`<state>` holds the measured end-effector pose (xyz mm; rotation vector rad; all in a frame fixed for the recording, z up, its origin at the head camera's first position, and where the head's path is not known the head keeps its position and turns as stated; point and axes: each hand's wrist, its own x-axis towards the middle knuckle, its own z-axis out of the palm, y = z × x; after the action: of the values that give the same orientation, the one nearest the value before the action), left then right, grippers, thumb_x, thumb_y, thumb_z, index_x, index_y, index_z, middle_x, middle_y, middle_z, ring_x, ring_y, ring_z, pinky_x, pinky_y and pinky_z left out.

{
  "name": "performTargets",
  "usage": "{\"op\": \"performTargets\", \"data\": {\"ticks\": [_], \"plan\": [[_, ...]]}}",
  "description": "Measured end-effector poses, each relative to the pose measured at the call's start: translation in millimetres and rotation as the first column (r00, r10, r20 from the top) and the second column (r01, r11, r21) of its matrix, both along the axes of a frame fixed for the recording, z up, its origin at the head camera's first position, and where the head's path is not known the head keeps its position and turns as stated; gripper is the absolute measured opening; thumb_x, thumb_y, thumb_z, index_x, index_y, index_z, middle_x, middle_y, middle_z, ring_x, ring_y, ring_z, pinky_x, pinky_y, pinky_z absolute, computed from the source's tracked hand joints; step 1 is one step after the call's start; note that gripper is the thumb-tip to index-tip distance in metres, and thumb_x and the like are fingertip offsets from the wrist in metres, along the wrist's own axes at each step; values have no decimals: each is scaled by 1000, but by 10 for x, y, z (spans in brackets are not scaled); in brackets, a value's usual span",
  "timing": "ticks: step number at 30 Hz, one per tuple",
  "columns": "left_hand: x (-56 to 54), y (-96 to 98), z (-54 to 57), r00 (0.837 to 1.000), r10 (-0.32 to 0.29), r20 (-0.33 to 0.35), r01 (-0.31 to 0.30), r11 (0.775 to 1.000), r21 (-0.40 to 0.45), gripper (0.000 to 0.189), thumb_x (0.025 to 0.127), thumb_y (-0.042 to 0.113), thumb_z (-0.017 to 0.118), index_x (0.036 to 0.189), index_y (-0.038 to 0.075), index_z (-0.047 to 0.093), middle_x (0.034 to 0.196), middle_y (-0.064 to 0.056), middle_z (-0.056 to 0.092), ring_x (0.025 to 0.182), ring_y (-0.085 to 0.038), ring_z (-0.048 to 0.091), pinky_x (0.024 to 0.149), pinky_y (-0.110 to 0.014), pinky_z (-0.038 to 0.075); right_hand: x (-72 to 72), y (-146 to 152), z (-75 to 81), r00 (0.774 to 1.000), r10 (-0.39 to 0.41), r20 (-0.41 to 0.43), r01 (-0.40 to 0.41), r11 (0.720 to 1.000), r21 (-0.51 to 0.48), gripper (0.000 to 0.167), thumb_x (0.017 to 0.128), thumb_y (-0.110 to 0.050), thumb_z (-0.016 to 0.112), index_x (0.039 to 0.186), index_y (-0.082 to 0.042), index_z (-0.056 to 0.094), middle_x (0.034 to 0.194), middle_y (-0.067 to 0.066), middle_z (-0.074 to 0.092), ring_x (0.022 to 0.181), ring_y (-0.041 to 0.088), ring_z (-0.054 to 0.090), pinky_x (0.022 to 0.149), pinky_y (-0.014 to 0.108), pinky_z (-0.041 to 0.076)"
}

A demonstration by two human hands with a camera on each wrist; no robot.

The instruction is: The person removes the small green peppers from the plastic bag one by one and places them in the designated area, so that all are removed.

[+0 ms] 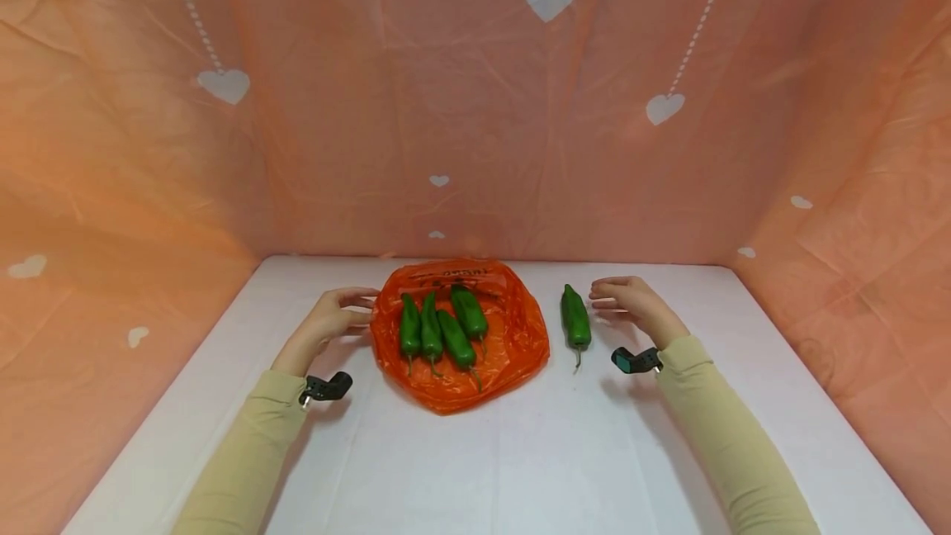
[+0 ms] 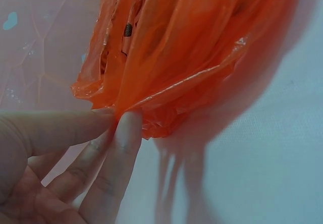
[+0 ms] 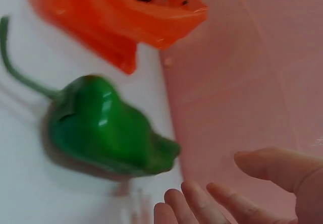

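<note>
An orange plastic bag lies spread open on the white table, with several green peppers side by side in it, stems toward me. At the bag's left edge, my left hand pinches the plastic between thumb and fingers; the left wrist view shows the gathered film at the fingertips. A single green pepper lies on the table right of the bag. Just right of it is my right hand, apart from it, with thumb and fingers spread and nothing between them. The right wrist view shows this pepper close up.
The white table runs back to a pink-orange cloth printed with white hearts, which also hangs along both sides. Each wrist carries a small black camera, one on the left and one on the right.
</note>
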<state>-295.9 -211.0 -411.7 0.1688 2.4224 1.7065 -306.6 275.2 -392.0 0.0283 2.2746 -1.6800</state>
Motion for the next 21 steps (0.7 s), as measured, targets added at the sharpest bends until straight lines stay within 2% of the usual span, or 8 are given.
{"op": "performTargets", "data": {"ticks": [6, 14, 21], "plan": [[-1, 17, -13, 1000, 9, 1, -9, 1000, -6, 48, 87, -3, 62, 133, -9, 49, 118, -30, 57, 85, -20, 66, 81, -42, 55, 22, -4, 154, 999, 8, -34, -11, 995, -94, 55, 101, -21, 49, 140, 13, 32, 140, 31, 38, 128, 41, 41, 103, 43, 40], [-2, 24, 1, 1000, 16, 7, -16, 1000, -10, 49, 88, -2, 63, 134, -8, 48, 121, -31, 55, 86, -20, 66, 79, -39, 56, 28, -109, 311, 997, 42, -68, -51, 990, -129, 54, 101, -23, 50, 140, 10, 34, 140, 31, 39, 126, 42, 43, 101, 42, 42], [4, 21, 28, 1000, 16, 10, -16, 1000, -11, 50, 88, -2, 62, 135, -9, 46, 122, -32, 54, 88, -21, 65, 80, -41, 56, 28, -229, 371, 995, 72, -68, -84, 980, -181, 50, 102, -20, 47, 140, 10, 35, 141, 32, 39, 128, 43, 41, 103, 45, 40]]}}
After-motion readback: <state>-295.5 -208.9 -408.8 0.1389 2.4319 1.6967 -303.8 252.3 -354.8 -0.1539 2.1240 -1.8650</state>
